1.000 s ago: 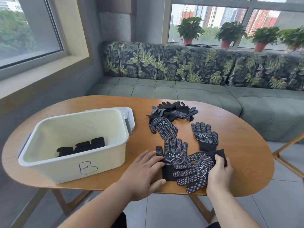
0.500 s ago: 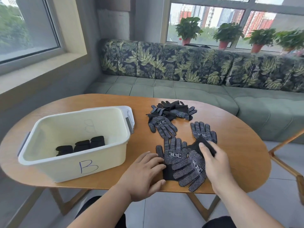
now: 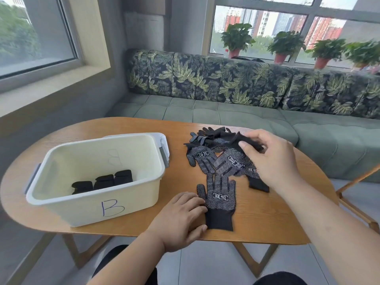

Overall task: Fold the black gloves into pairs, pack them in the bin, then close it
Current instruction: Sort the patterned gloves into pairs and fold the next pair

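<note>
Pairing step, I think. The left hand (image 3: 181, 219) lies open on a flat glove (image 3: 221, 202), bottom middle. The right hand (image 3: 271, 159) pinches another glove (image 3: 234, 161) above it. That one should probably go on top next.

The right hand (image 3: 273, 159) hides part of its blurred glove (image 3: 230, 161).

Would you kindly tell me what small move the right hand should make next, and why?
Probably carry the raised glove over and lay it onto the flat glove, matching outlines. The right hand pinches it above the loose pile, while the left hand steadies the flat glove, which lies alone.
</note>
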